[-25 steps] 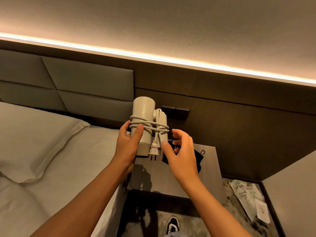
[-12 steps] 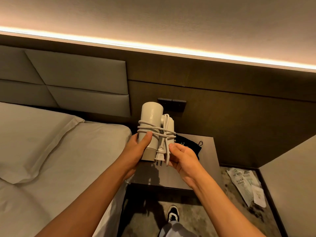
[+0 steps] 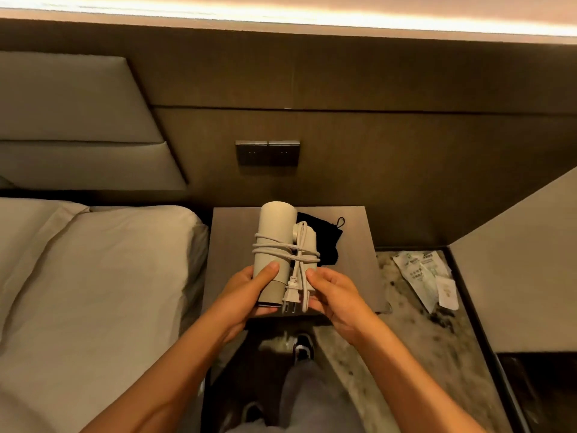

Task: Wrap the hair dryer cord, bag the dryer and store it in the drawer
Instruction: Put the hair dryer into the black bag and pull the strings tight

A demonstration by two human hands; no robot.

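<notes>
The cream hair dryer, its white cord looped around barrel and folded handle, is held above the bench — long axis running away from the person, blunt end pointing toward the wall. The left hand clamps the barrel's near end; the right hand closes on the handle side, beside the dangling plug. The black bag lies just beyond the dryer on the bench — nearer the right hand, so bagging likely falls to it
</notes>
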